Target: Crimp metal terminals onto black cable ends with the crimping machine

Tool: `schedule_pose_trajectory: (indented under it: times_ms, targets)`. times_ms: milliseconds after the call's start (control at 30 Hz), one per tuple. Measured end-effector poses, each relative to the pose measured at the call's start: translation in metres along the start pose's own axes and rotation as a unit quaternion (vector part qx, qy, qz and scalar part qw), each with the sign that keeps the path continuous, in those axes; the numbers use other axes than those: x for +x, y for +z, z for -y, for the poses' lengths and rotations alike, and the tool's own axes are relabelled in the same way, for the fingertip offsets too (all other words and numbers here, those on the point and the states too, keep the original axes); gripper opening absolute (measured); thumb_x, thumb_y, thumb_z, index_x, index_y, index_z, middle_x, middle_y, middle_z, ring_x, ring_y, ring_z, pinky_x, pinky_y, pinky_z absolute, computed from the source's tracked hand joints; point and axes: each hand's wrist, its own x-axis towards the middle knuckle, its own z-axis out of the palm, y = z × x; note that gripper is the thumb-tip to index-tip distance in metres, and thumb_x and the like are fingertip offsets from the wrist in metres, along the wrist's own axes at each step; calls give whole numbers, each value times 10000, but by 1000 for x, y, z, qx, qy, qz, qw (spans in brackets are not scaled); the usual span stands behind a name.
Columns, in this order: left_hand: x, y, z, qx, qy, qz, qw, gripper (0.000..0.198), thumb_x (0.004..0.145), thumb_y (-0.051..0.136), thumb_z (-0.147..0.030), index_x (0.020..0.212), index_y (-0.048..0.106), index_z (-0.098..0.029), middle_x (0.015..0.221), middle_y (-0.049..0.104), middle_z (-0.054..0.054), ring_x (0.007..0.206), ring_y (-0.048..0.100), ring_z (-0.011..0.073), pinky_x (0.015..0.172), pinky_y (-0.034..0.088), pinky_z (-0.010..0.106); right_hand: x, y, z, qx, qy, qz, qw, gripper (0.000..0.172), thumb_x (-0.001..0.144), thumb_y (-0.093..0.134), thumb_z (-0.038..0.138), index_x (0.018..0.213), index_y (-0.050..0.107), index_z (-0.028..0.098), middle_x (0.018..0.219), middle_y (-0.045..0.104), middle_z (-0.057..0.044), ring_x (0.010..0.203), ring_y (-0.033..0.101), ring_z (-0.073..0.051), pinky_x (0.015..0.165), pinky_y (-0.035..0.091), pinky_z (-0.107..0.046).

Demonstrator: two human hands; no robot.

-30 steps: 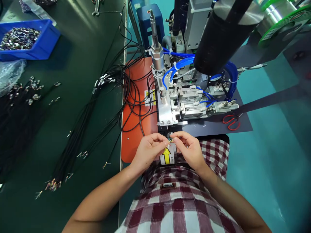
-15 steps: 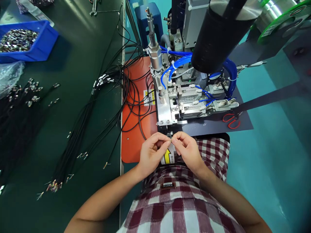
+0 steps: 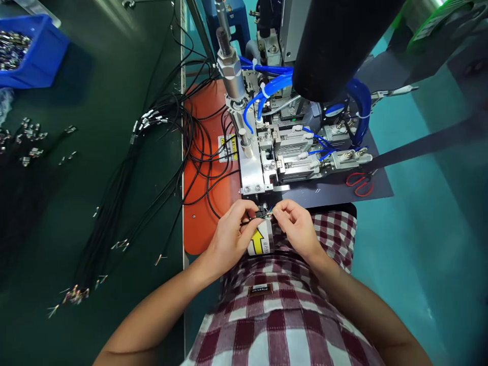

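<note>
My left hand (image 3: 232, 235) and my right hand (image 3: 297, 227) meet at the front of a small metal machine (image 3: 263, 162). Both pinch the stripped end of a thin black cable (image 3: 263, 215), whose fine coloured wires show between the fingertips. The cable end sits just below the machine's front slot, above a white label with a yellow arrow (image 3: 261, 242). Fingers of both hands are closed on the cable.
Loops of black cable (image 3: 206, 147) lie over an orange mat (image 3: 200, 223). A bundle of cables (image 3: 114, 203) crosses the dark green bench. A blue bin of metal parts (image 3: 26, 51) stands far left. Red-handled scissors (image 3: 358, 184) lie right of the machine, and blue air hoses (image 3: 274, 86) run on top.
Both hands have moved slightly up toward the machine's front slot with the cable end. The view has shifted left and forward.
</note>
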Motion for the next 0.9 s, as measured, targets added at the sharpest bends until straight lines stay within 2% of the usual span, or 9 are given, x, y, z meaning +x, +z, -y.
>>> schedule_pose_trajectory:
  times_ms: [100, 233, 400, 567, 900]
  targets:
    - [7, -5, 13, 115, 116, -2, 987, 125, 925, 489, -146, 967, 601, -182, 893, 571, 32, 852, 565, 130, 758, 483, 240, 13, -3, -5, 5, 10, 3, 1000, 231, 824, 619, 376, 727, 542, 180, 579, 442, 51, 494, 351, -86, 462, 296, -233]
    - [13, -7, 30, 171, 174, -1, 970, 230, 938, 451, -142, 1083, 628, -175, 903, 575, 45, 844, 588, 129, 735, 505, 227, 22, -1, -11, 7, 17, -2, 1000, 240, 808, 640, 388, 730, 555, 177, 587, 454, 48, 506, 375, -88, 474, 318, -234]
    - [13, -10, 35, 244, 201, 14, 949, 313, 937, 410, -161, 1145, 644, -173, 844, 536, 46, 758, 569, 141, 658, 513, 235, 22, 1, -11, -21, 24, -3, 999, 249, 814, 624, 408, 740, 559, 179, 563, 453, 51, 498, 378, -95, 469, 327, -239]
    - [14, -10, 33, 303, 216, 10, 928, 342, 935, 373, -141, 1122, 660, -143, 840, 525, 62, 711, 549, 146, 614, 501, 238, 23, 1, -12, -23, 20, -5, 1000, 232, 809, 623, 392, 747, 557, 179, 595, 471, 44, 504, 387, -95, 479, 338, -242]
    - [14, -8, 37, 342, 207, 13, 917, 331, 946, 383, -179, 1143, 648, -183, 861, 527, 65, 705, 539, 142, 619, 500, 246, 23, 1, -17, -26, 9, -15, 999, 218, 816, 617, 385, 759, 551, 185, 602, 464, 42, 505, 385, -100, 476, 328, -248]
